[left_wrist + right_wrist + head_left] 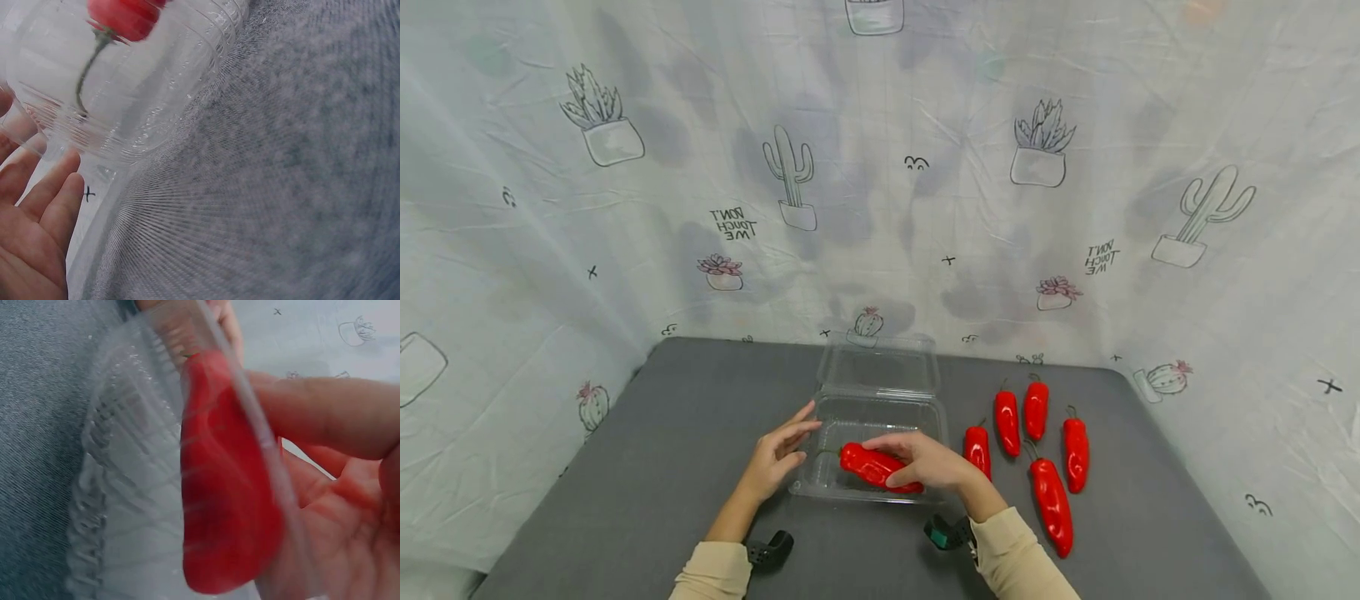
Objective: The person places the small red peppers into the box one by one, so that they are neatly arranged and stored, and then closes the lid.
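Observation:
A red pepper (874,467) with a green stem lies sideways within the clear plastic clamshell container (805,490), its stem end toward the left. My right hand (928,462) grips it from above, thumb on the near side and fingers on the far side. In the right wrist view the pepper (225,481) shows through the container's clear wall. At the container's left edge is my left hand (771,462), fingers extended and spread, holding nothing. The left wrist view shows those fingertips right at the container's side, with the pepper's curved stem (87,75) visible through the plastic.
The container's lid (880,364) stands open at the back, toward the patterned curtain (880,208). Several more red peppers, among them a near one (1052,507) and a right one (1076,454), lie on the grey table (700,433) to the right of the container.

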`<control>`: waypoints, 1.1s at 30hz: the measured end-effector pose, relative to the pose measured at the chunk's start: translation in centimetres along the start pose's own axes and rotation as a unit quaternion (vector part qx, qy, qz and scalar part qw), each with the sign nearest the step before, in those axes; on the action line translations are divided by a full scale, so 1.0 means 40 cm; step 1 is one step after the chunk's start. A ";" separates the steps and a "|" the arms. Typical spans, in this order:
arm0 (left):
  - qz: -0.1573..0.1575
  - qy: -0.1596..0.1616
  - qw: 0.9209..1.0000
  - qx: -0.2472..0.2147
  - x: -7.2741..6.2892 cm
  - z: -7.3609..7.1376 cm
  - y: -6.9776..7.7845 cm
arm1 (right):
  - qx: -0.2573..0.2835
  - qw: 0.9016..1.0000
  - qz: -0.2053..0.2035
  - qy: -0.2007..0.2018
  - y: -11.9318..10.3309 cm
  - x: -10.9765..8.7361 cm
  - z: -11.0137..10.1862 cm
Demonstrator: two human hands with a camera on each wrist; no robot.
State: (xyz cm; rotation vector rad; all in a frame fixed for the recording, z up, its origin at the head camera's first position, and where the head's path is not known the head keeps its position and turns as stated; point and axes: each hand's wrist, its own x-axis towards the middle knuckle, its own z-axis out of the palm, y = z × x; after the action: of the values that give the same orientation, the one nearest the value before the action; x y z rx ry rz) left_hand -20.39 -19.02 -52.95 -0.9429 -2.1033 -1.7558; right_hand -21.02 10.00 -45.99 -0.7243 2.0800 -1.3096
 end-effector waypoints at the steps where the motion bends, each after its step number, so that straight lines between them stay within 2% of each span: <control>1: 0.000 0.000 1.000 0.003 0.001 0.000 -0.001 | -0.008 1.000 0.000 -0.001 0.002 0.004 0.002; 6: -0.005 0.001 1.000 0.006 0.002 0.001 -0.002 | -0.024 1.000 0.007 -0.008 0.009 0.017 0.012; 17: -0.001 0.003 1.000 0.003 0.002 0.000 0.004 | 0.022 0.999 0.039 -0.012 0.017 0.024 0.015; 21: 0.013 0.003 1.000 0.001 0.004 0.002 0.006 | 0.041 0.998 0.046 -0.013 0.020 0.025 0.016; 26: 0.032 0.001 0.999 0.004 0.006 0.003 0.005 | 0.041 0.998 0.044 -0.012 0.025 0.026 0.017; 33: 0.031 0.001 1.000 0.005 0.005 0.003 0.006 | 0.040 0.999 0.026 -0.004 0.029 0.030 0.021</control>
State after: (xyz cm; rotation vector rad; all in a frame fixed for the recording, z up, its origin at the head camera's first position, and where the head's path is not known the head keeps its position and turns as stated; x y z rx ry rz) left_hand -20.38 -18.84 -52.67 -0.9924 -2.0577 -1.7140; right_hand -21.42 9.07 -47.57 -0.6353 2.0133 -1.3505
